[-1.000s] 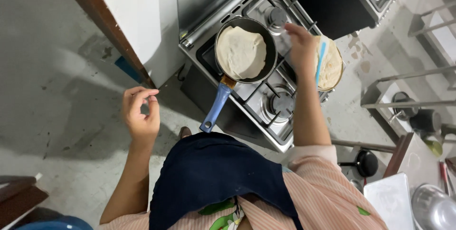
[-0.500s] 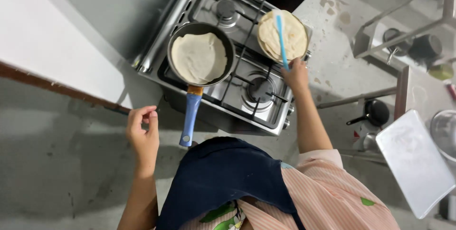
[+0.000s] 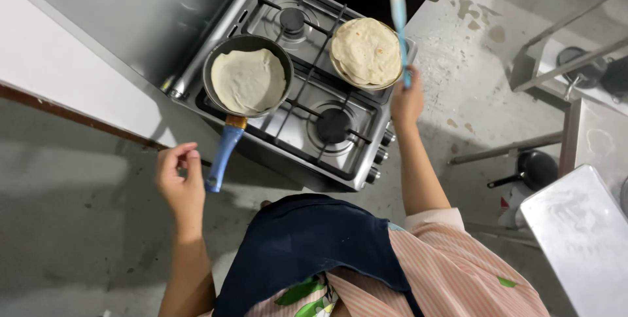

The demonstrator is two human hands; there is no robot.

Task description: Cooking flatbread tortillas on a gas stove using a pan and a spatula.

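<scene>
With the right hand gripping the blue spatula above the stacked flatbreads and the left hand loosely curled, empty, beside the pan handle, steadying that handle before sliding the spatula under the pan's flatbread, upper left of centre, seems wise.

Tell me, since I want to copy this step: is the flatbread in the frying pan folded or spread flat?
Spread flat. The flatbread lies as one open round covering the base of the frying pan, with no fold or doubled edge visible.
</scene>
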